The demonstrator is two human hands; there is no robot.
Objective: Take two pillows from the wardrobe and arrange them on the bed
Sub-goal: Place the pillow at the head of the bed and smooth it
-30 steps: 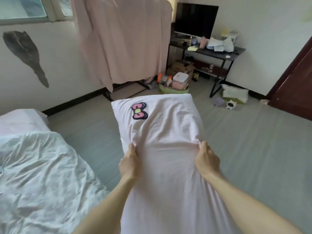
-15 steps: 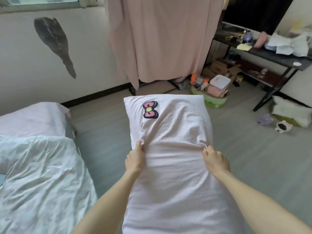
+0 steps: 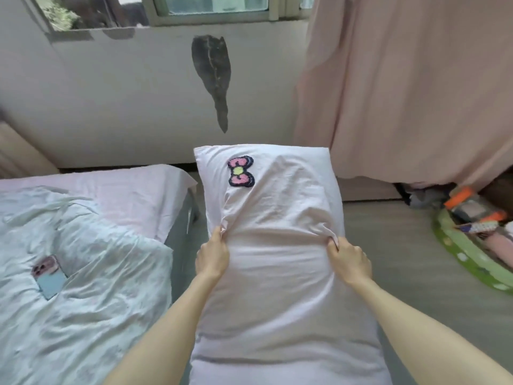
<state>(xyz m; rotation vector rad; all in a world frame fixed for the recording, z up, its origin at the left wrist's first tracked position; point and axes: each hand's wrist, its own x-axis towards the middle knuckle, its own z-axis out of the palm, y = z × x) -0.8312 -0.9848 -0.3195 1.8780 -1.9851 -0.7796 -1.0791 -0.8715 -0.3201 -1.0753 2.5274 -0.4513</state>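
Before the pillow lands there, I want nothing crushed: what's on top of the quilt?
A phone lies on the crumpled quilt; whatever its folds cover is hidden.

Matt, creased pink cloth pillow (image 3: pixel 277 259) with fuzzy bow patch (image 3: pixel 240 172); crumpled white quilt (image 3: pixel 83 287).

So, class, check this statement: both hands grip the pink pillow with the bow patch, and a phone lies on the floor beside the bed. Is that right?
One detail is wrong. The phone lies on the rumpled white duvet on the bed, not on the floor, as the head view shows. The rest holds: the left hand and right hand both grip the pink pillow with the bow patch.
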